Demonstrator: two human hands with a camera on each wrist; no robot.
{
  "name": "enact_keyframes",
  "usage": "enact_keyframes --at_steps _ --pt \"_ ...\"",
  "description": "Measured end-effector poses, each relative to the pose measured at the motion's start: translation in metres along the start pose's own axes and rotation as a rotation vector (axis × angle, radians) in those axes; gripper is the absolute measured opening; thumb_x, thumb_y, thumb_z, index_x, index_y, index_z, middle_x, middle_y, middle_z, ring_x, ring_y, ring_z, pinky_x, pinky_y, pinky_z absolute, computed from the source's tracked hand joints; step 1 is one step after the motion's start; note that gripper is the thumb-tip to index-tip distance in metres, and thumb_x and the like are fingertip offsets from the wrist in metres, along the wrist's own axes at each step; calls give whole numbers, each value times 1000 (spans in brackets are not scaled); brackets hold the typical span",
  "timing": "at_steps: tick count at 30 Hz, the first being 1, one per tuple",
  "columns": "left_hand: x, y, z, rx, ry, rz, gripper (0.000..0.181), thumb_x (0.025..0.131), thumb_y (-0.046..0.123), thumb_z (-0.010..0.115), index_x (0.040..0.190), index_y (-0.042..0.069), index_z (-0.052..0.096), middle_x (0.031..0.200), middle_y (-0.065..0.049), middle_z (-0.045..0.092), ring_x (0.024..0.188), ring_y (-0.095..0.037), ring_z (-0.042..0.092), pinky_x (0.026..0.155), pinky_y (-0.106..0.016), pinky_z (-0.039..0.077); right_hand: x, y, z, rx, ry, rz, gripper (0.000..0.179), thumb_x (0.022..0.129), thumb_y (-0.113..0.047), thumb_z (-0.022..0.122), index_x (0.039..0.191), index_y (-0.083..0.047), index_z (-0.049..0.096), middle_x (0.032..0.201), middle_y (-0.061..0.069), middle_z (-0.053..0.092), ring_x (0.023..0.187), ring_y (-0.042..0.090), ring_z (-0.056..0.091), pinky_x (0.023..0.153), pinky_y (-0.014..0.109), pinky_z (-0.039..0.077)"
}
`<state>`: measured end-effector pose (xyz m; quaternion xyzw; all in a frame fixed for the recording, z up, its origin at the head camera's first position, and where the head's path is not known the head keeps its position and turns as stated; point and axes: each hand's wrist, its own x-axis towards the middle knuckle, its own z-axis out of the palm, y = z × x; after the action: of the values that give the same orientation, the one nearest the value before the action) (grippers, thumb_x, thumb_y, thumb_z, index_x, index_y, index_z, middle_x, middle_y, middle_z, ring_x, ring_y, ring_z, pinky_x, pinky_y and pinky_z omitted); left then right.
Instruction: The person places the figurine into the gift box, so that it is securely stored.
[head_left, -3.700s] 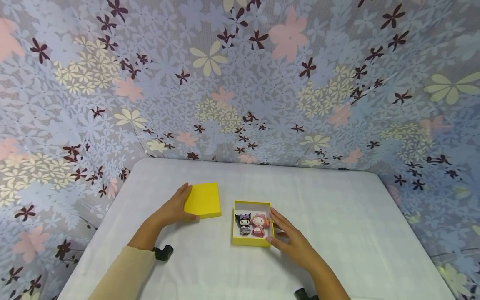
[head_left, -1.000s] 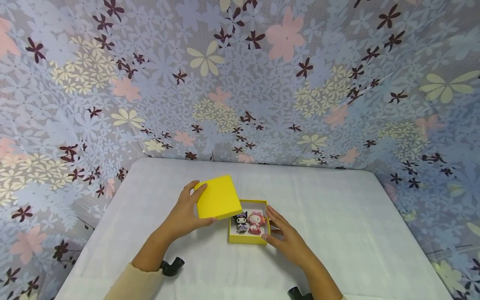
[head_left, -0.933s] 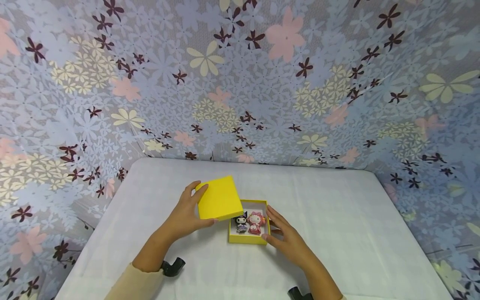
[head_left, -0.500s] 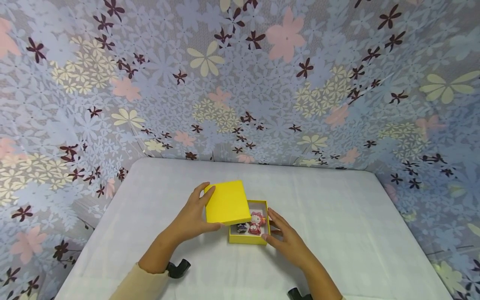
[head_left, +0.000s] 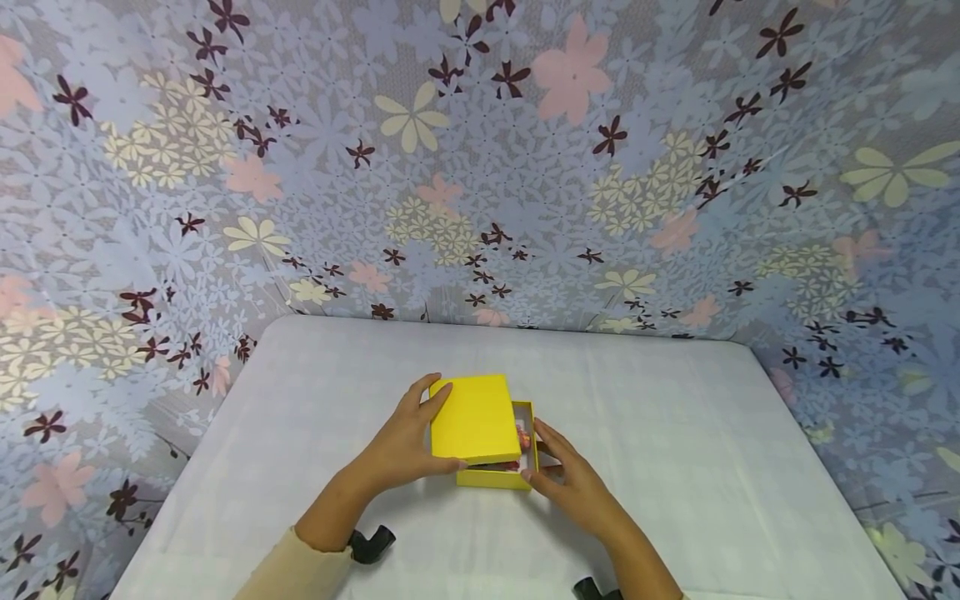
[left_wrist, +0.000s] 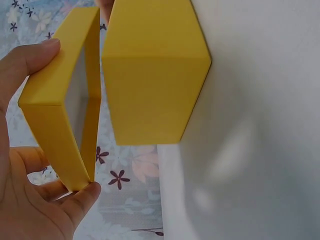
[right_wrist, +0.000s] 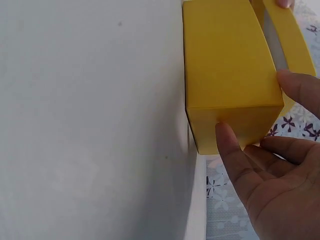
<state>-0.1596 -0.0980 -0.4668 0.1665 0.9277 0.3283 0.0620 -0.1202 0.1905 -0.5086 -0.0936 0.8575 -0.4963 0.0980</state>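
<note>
My left hand [head_left: 401, 448] grips a yellow square box lid [head_left: 476, 421] by its left edge, thumb on the near side and fingers on the far side. The lid hovers slightly tilted over the open yellow box [head_left: 491, 480], leaving a strip along the right side uncovered. In the left wrist view a gap separates the lid [left_wrist: 50, 85] from the box [left_wrist: 150, 95]. Inside, part of a pink figurine [head_left: 523, 437] shows; the black-and-purple figurine is almost wholly hidden under the lid. My right hand [head_left: 585, 492] holds the box's right side, thumb at the near corner.
The box stands on a table with a white cloth [head_left: 675, 433]. Behind and beside the table hangs a floral fabric [head_left: 480, 167]. Black wrist mounts [head_left: 372, 546] are on both forearms.
My left hand has carried the lid rightward from the table beside the box to over it, covering most of the figurines. My right hand stays at the box's right side.
</note>
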Motion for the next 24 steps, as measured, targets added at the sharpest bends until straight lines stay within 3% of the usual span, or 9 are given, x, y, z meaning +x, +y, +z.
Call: enact_keyframes --at_steps 7,13,24 --pt "3 1 9 -7 -32 40 113 70 52 89 161 20 29 171 3 11 148 -27 39 118 -49 41 -2 0 1 41 -38 -40 78 98 -21 67 162 -20 23 169 1 24 145 27 44 110 34 49" --pt "7 2 13 -24 -59 32 113 70 53 88 161 21 29 171 6 10 151 -29 33 119 -52 40 -3 1 3 34 -32 -31 81 96 -22 69 162 -23 23 168 0 25 145 27 44 116 47 43" --pt "10 3 20 -33 -96 43 110 72 58 84 161 24 28 171 5 9 155 -31 26 119 -55 39 -1 2 4 11 -36 -13 84 93 -39 72 161 -29 23 166 -5 26 146 22 42 111 31 48"
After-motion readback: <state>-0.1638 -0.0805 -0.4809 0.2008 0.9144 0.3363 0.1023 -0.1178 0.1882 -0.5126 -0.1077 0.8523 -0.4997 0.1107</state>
